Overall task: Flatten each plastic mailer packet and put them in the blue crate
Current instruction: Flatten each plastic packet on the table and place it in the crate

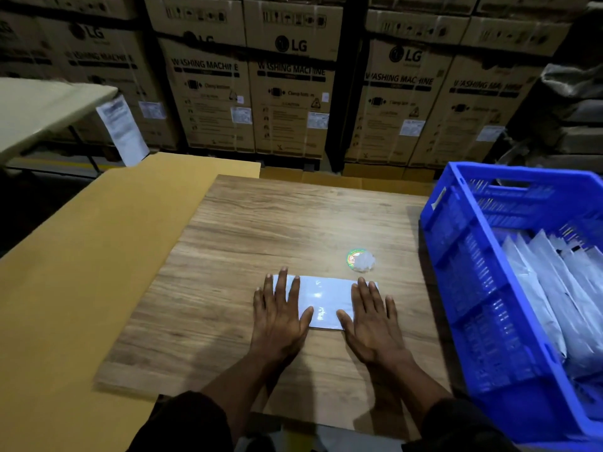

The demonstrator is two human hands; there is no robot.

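A white plastic mailer packet (323, 300) lies flat on the wooden board (261, 230), near its front. My left hand (280, 316) rests palm down on the packet's left end, fingers spread. My right hand (372, 318) lies palm down on its right end, fingers spread too. The blue crate (456, 256) stands at the right of the board. Several white mailer packets (561, 288) stand on edge inside it.
A small round green sticker with crumpled clear plastic (360, 260) lies on the board just beyond the packet. Brown cardboard sheets (81, 272) lie under and left of the board. Stacked washing machine cartons (287, 93) line the back. A pale table (39, 109) stands far left.
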